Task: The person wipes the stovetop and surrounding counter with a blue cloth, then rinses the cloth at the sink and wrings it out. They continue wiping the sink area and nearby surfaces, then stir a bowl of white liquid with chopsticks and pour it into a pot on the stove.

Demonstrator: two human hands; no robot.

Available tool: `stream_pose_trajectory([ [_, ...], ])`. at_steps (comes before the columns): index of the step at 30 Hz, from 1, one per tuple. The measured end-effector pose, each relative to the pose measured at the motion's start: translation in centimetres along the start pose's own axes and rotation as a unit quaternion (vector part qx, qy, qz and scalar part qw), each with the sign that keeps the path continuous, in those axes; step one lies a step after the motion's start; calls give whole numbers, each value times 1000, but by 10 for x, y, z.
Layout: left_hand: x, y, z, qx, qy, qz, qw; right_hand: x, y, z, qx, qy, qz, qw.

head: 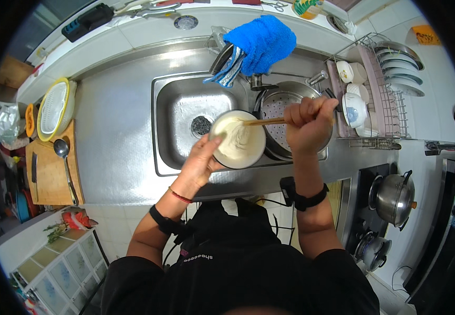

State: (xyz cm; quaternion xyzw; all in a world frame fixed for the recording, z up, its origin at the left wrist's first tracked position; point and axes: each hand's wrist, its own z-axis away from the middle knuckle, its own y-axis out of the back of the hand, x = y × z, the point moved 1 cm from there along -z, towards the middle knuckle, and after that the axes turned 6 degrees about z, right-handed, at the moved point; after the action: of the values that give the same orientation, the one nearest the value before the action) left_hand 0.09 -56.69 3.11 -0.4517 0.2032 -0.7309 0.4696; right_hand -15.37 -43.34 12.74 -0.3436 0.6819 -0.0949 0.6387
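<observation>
Over the right part of the steel sink, my left hand grips a round white bowl by its left rim, thumb over the edge. Inside lies a thick, pale cream batter or dough with swirl marks on its surface. Wooden chopsticks are clasped in the fist of my right hand; their tips sit in the pale mix. Beneath that hand and right of the bowl stands a steel steamer pot with a perforated tray, partly hidden by my hand and forearm.
Blue towel hangs beside the faucet behind the sink. Dish rack with bowls and plates stands right. Lidded pot sits on the stove. At left are a cutting board with knife and ladle, and a yellow-rimmed basket.
</observation>
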Motion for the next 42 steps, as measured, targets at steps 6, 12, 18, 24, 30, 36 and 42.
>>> stream_pose_trajectory([
  [6, -1, -2, -5, -53, -9, -46, 997, 6, 4, 9, -84, -41, 1, 996],
  [12, -4, -6, -7, 24, -38, 17, 999, 6, 10, 11, -162, -52, -35, 985],
  [18, -1, -6, -7, 49, -41, -42, 997, 0, 9, 10, -18, 35, 80, 996],
  [24, -12, -5, -12, -10, 9, 28, 1000, 3, -4, 7, -58, 16, 25, 998],
  [30, -11, -1, -17, 33, -29, 34, 998, 8, -7, 6, -171, -33, 16, 985],
  [36, -5, -4, -17, 72, -56, -8, 996, 12, 17, -10, -53, 20, 28, 998],
  [42, -8, -6, -26, 6, -11, 2, 1000, 10, 15, -21, -30, -19, 1, 999],
])
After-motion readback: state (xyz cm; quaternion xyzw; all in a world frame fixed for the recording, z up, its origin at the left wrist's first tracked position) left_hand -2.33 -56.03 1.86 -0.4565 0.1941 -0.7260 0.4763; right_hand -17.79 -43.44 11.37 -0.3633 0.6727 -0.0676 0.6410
